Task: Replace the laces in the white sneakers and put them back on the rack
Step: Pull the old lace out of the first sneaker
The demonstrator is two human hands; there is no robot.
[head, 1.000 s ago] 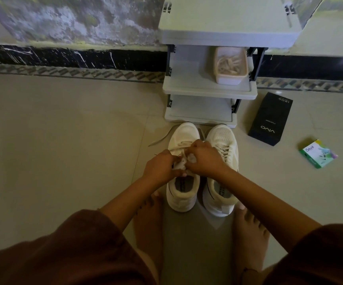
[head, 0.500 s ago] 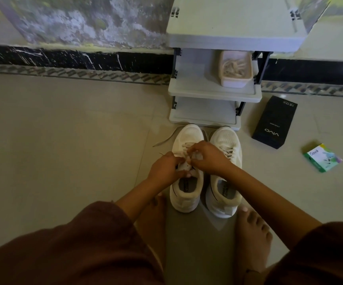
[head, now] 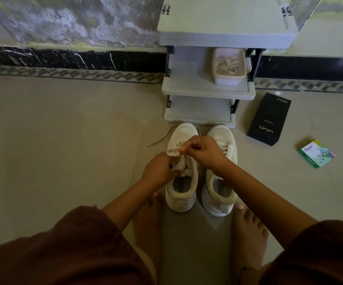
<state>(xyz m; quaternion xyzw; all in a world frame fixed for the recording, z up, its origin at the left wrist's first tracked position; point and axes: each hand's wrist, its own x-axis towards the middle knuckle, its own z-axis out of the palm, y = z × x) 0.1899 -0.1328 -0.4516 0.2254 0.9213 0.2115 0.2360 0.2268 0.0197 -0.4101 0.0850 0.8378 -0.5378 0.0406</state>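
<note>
There, on the pale tiled floor point(head: 63, 140), two white mesh sneakers point(head: 221, 173) stood side by side, toes just before the grey plastic shoe rack point(head: 207, 91). Both hands worked over the left-hand white sneaker point(head: 182, 182). The left hand point(head: 160, 168) was curled closed at the shoe's tongue, fingers pressing its throat. The right hand point(head: 204, 150) was closed in a pinch on the flat cream lace point(head: 173, 151), which ran taut across the eyelets; a loose end trailed onto the floor at the shoe's left.
</note>
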